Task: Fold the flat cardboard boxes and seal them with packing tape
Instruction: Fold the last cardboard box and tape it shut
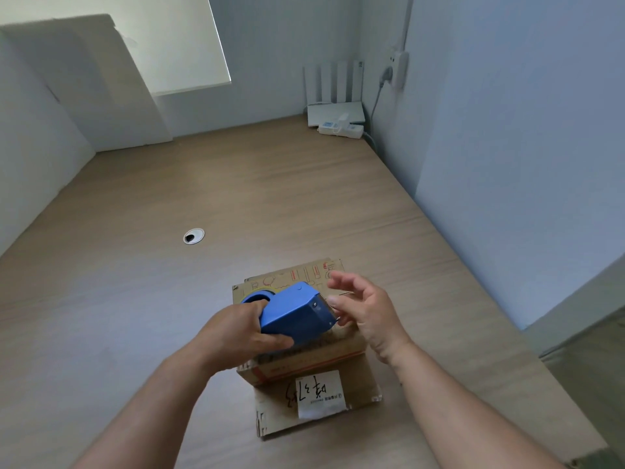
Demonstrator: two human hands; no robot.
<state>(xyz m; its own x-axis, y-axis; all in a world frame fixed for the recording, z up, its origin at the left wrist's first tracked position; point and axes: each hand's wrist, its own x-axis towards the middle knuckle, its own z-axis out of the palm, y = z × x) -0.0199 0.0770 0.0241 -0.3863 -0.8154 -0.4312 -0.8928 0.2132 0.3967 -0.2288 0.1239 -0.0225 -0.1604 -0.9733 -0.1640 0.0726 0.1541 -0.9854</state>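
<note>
- Left hand (236, 333) grips the blue tape dispenser (294, 313) above the folded cardboard box (304, 363), blade turned rightward.
- Right hand (365, 309), released, fingers spread beside the blade, likely to catch the tape end.
- Box rests on the table (135, 299) beneath both hands.

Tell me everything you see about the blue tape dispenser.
The blue tape dispenser looks like smooth plastic or painted metal, with a round hub at its far-left end and a serrated cutter at its right end. The left hand grips it, tilted, above the cardboard box. The right hand, fingers spread, reaches its cutter.
</note>
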